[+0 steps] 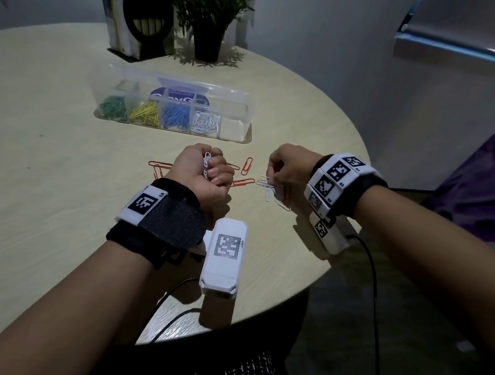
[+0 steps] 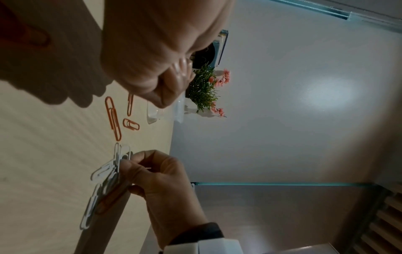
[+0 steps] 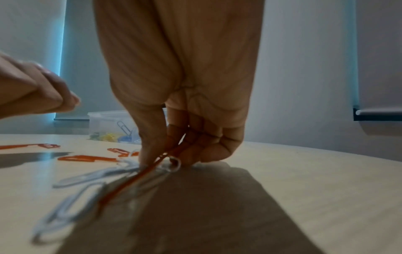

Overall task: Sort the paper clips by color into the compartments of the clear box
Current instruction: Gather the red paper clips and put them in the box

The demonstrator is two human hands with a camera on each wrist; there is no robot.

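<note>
The clear box lies at the table's middle with green, yellow, blue and white clips in four compartments; its rightmost compartment holds none. My left hand is a fist gripping a bunch of white clips. My right hand reaches down onto a small pile of white clips and pinches clips there; an orange clip lies across that pile. Loose orange clips are scattered between and behind the hands.
A black bookend with books and a potted plant stand at the table's far side. The round table's edge runs close under my right wrist. Cables hang off the front edge.
</note>
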